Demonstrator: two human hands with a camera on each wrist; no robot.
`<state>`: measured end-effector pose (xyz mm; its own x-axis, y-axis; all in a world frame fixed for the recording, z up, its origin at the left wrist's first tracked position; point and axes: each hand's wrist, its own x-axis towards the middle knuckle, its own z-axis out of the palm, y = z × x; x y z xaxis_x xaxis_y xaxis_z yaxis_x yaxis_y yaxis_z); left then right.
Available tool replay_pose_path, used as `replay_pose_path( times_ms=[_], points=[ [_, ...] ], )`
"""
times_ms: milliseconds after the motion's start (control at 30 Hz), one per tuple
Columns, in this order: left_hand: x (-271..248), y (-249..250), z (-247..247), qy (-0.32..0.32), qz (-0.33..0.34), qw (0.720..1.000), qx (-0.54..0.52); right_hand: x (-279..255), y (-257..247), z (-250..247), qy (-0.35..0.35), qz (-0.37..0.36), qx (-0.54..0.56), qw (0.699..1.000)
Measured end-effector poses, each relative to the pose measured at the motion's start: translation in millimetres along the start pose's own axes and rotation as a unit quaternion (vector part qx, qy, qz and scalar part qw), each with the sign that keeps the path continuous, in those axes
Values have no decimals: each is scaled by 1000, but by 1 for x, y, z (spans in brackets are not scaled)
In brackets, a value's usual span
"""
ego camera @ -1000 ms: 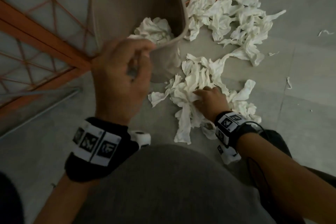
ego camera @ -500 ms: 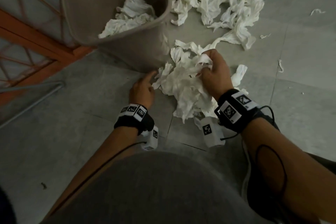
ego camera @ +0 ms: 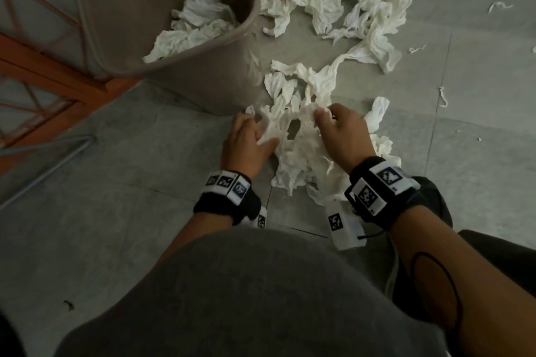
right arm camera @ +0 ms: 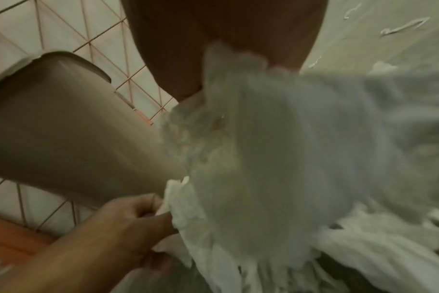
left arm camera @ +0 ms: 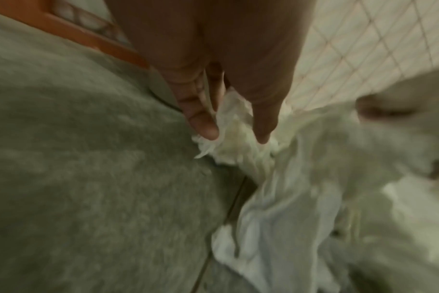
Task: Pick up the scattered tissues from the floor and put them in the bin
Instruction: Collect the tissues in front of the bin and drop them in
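Observation:
A heap of crumpled white tissues (ego camera: 298,151) lies on the grey floor just right of the taupe bin (ego camera: 208,78). My left hand (ego camera: 249,139) pinches the heap's left edge between thumb and fingers (left arm camera: 206,126); the same tissue (left arm camera: 241,134) shows in the left wrist view. My right hand (ego camera: 339,130) grips a bunch from the heap's top right, and that bunch of tissues (right arm camera: 276,138) fills the right wrist view beside the bin (right arm camera: 63,123). Some tissues (ego camera: 197,29) lie inside the bin. A second pile of tissues (ego camera: 342,0) lies farther back.
An orange metal frame with wire mesh (ego camera: 43,61) runs behind and left of the bin. A thin grey metal bar (ego camera: 58,151) lies on the floor at left. Small paper scraps (ego camera: 442,95) dot the floor at right. My grey-clad knee (ego camera: 246,293) fills the foreground.
My left hand came down from the bin's rim to the floor and took hold of the heap's left edge. My right hand gathered a bunch and pulled it closer.

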<state>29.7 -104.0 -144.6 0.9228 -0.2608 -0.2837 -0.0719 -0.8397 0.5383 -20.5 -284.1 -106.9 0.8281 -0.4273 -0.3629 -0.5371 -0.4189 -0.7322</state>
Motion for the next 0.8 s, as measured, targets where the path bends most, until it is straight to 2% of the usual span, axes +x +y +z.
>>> replay_pose_path(
  times_ms=[167,233,300,433,500,567,633,700,800],
  points=[
    [4,3,16,-17,-25,1000,-8,-14,11,7,-126,-97,-55,986],
    [-1,5,8,-17,-38,998,-47,-18,14,11,-179,-100,-57,977],
    [-8,8,-5,0,-44,996,-73,-20,17,15,-197,-91,-61,974],
    [-29,13,-32,107,-26,988,-110,-20,17,20,-201,-24,-59,978],
    [-40,16,-41,128,-36,980,-145,-19,14,20,-201,15,-52,978],
    [-48,15,-44,141,-33,977,-156,-18,11,20,-194,-3,-73,978],
    [-55,11,-41,162,-2,979,-126,-16,9,19,-170,-29,-89,981],
    [-61,8,-33,157,15,982,-103,-13,8,17,-143,-44,-70,986],
    [-75,10,-16,71,-14,990,-122,-9,5,11,-91,-57,-18,994]
  ],
)
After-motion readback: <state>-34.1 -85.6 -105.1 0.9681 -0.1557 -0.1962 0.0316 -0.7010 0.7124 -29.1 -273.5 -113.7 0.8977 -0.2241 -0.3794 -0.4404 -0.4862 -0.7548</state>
